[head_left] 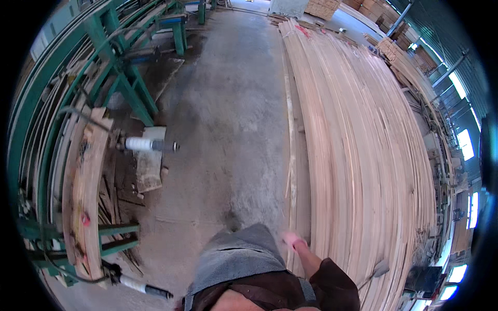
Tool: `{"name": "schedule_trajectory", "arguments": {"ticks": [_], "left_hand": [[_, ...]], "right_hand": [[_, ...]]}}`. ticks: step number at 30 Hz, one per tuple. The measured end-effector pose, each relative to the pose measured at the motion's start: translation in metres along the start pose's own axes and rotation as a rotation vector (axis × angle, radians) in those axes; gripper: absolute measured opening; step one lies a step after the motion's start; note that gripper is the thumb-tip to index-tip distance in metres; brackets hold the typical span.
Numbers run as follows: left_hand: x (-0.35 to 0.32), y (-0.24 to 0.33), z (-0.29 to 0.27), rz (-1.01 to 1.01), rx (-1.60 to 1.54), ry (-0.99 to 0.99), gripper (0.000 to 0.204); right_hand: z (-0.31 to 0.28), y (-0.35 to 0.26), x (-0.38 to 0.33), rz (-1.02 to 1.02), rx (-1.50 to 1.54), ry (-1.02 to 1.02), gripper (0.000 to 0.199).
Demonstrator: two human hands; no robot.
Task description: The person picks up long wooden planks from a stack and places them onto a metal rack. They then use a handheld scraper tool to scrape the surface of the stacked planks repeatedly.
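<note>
My right hand [292, 239] hangs beside the near left edge of a wide stack of long pale wooden boards [353, 155]. It looks pinkish, with a red band at the wrist, and its fingers are smeared by motion; whether it holds anything I cannot make out. A dark sleeve [334, 285] covers my upper right arm. My left hand is out of the picture. The grey apron [241, 254] on my body fills the lower middle.
Concrete floor [223, 114] runs ahead between the boards and a green metal frame [132, 98] on the left. Wooden planks [83, 202] lie on that frame. Two white-and-black cylindrical handles [150, 145] jut toward the aisle. More stacked timber [321, 8] stands far back.
</note>
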State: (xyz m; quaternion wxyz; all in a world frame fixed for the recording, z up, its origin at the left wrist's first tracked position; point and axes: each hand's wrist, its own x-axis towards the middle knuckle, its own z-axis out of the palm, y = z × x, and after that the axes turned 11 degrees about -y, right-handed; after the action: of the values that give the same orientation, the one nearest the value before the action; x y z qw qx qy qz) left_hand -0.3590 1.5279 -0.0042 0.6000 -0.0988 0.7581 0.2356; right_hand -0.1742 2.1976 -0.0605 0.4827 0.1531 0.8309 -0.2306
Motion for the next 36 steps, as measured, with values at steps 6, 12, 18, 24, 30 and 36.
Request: {"name": "schedule_trajectory", "arguments": {"ticks": [6, 12, 18, 24, 30, 36], "left_hand": [[0.097, 0.395, -0.056, 0.367, -0.117, -0.019, 0.059], [0.162, 0.649, -0.097, 0.315, -0.317, 0.006, 0.054], [0.220, 0.800, -0.139, 0.219, 0.064, -0.022, 0.049], [0.306, 0.984, -0.215, 0.223, 0.504, -0.108, 0.044], [0.441, 1.286, -0.417, 0.417, 0.837, 0.198, 0.046], [0.537, 1.712, -0.598, 0.612, -0.657, -0.128, 0.052]], "right_hand": [[-0.125, 0.108, 0.028, 0.530, 1.086, -0.370, 0.020], [-0.467, 0.208, 0.157, 0.249, 0.641, 0.135, 0.029], [-0.860, 0.111, 0.242, -0.137, 1.124, 0.284, 0.031], [-1.053, 0.148, 0.361, -0.313, 0.744, 0.227, 0.038], [-1.081, 0.325, 0.399, 0.179, 0.432, 0.208, 0.036], [-1.260, 0.447, 0.526, 0.366, 0.233, -0.219, 0.031]]}}
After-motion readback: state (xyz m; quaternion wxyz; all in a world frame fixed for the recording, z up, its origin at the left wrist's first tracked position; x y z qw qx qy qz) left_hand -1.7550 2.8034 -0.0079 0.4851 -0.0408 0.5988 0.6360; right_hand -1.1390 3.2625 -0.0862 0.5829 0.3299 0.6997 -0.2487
